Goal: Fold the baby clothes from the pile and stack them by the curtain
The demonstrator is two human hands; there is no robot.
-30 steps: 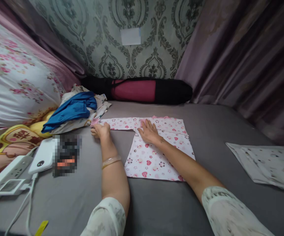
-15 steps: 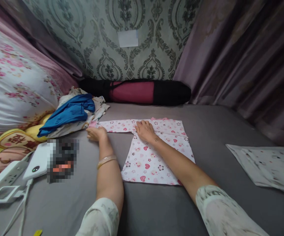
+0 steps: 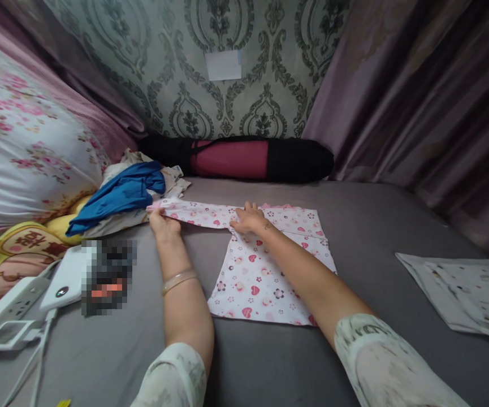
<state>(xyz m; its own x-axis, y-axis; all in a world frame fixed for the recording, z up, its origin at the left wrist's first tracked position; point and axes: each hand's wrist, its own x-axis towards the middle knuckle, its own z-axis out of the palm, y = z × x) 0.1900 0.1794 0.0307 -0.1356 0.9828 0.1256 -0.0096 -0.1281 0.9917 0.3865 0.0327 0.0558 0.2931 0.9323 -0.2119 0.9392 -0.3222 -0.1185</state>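
Pinching pink cuff (image 3: 156, 204) in left hand (image 3: 166, 225), sleeve (image 3: 204, 214) stretched out to left. Flowered shirt (image 3: 256, 282) lies mostly flat on grey sheet (image 3: 269, 362); right hand (image 3: 249, 219), slightly spread, rests where sleeve joins it, can't tell from here whether gripping cloth. Blue garment (image 3: 128, 189) near left hand, long bag (image 3: 231, 160) beyond, folded white cloth (image 3: 464, 291) well off right.

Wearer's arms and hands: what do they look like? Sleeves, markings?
Left hand and right hand are gloveless. Pale sleeves with a grey-green pattern leave the forearms bare. A pale bangle circles the left forearm; a small dark marking, unreadable, sits near the right wrist.
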